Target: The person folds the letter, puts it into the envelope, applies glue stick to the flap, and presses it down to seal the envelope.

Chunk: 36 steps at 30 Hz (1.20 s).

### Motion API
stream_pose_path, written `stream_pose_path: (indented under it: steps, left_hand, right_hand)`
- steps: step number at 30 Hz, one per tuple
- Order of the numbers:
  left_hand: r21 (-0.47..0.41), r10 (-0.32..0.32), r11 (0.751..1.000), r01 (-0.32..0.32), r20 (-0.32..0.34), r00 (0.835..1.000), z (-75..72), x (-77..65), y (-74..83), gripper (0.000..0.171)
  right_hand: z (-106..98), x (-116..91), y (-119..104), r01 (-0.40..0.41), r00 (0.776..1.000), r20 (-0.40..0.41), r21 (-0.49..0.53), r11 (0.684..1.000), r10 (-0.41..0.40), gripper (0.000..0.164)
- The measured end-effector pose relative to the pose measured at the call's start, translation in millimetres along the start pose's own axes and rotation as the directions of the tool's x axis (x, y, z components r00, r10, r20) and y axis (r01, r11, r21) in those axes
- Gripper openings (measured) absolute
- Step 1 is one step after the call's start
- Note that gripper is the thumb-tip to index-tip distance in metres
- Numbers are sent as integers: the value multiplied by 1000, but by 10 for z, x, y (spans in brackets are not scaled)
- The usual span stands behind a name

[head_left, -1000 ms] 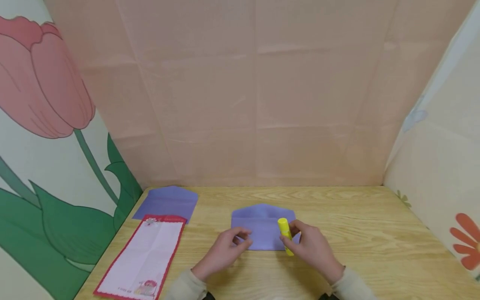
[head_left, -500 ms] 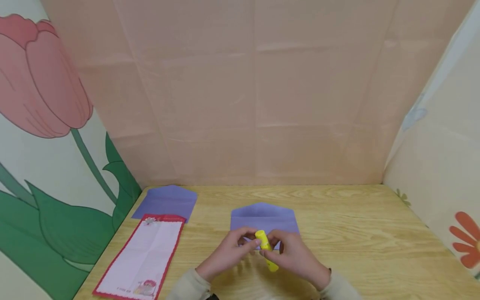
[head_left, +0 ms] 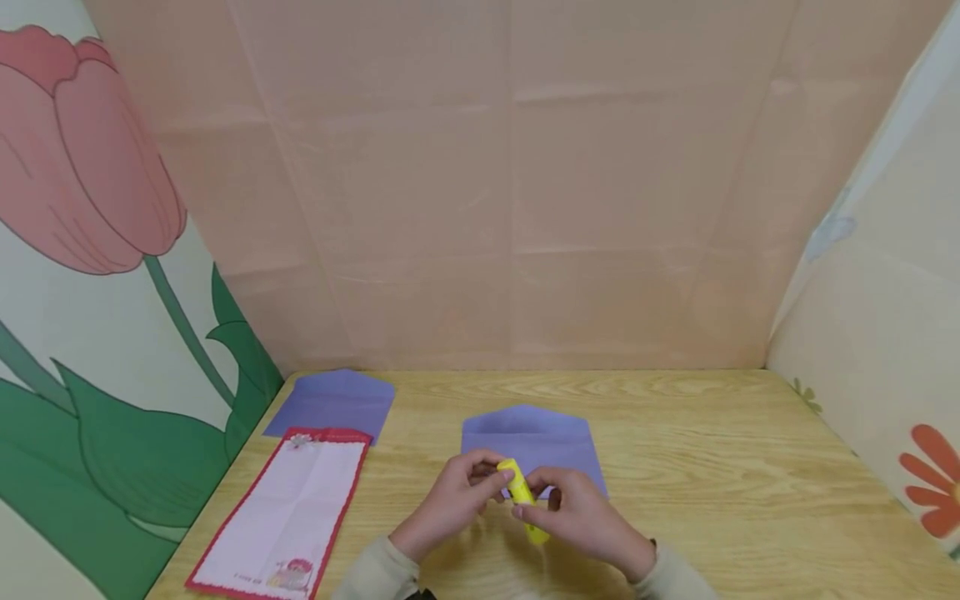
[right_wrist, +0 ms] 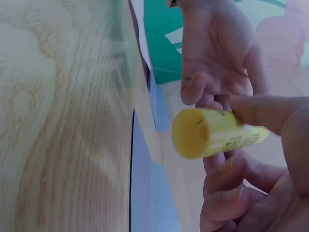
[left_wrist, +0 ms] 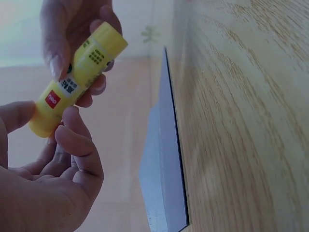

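Observation:
A yellow glue stick (head_left: 522,502) is held tilted between both hands, above the near edge of a purple envelope (head_left: 536,446). My left hand (head_left: 452,502) pinches its upper end between thumb and fingers. Around the lower part of the tube, my right hand (head_left: 583,518) grips with thumb and fingers. In the left wrist view the glue stick (left_wrist: 82,75) shows a red label and dark print. The right wrist view looks at its hollow round base (right_wrist: 190,133). The envelope lies on the table with its pointed flap opened away from me.
At the left, a second purple envelope (head_left: 333,404) lies near the table's back edge. A white letter sheet with a red border (head_left: 281,512) overlaps its lower edge. A pinkish sheet (head_left: 495,183) covers the wall behind the wooden table (head_left: 720,467).
My right hand has brought the glue stick leftward and nearer to me, off the envelope's right part. My left hand has taken hold of its upper end. The papers stay put.

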<state>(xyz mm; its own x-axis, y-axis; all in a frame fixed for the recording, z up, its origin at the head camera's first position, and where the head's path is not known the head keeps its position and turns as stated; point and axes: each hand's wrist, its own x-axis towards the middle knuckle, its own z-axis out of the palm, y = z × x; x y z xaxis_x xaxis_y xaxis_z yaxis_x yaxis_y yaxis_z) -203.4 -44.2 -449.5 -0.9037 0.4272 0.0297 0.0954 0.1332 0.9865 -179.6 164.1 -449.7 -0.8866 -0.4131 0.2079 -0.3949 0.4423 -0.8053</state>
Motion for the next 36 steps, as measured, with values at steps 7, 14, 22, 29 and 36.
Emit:
stream_pose_path:
  steps: [7, 14, 22, 29, 36]
  left_hand:
    - [0, -2, 1000, 2, -24, 1000, 7, 7, -14, 32]
    - [-19, 49, 999, -51, -93, 994, 35, 27, -65, 28]
    - [-44, 60, 997, -67, -152, 987, 35, 36, -82, 26]
    - [-75, 28, 996, -42, -177, 984, 21, 53, -112, 27]
    - [158, 35, 987, -2, -203, 979, -177, 57, -144, 25]
  right_hand:
    - [49, 27, -16, -9, 999, -41, -56, 998, 7, 11]
    - [106, 48, -6, -55, 991, -126, -127, 990, 39, 21]
    - [112, 67, -13, -112, 985, -151, -166, 980, 87, 28]
    - [101, 77, 13, -142, 981, -165, -232, 962, 105, 28]
    - [78, 67, 93, -169, 972, -212, -326, 930, 103, 25]
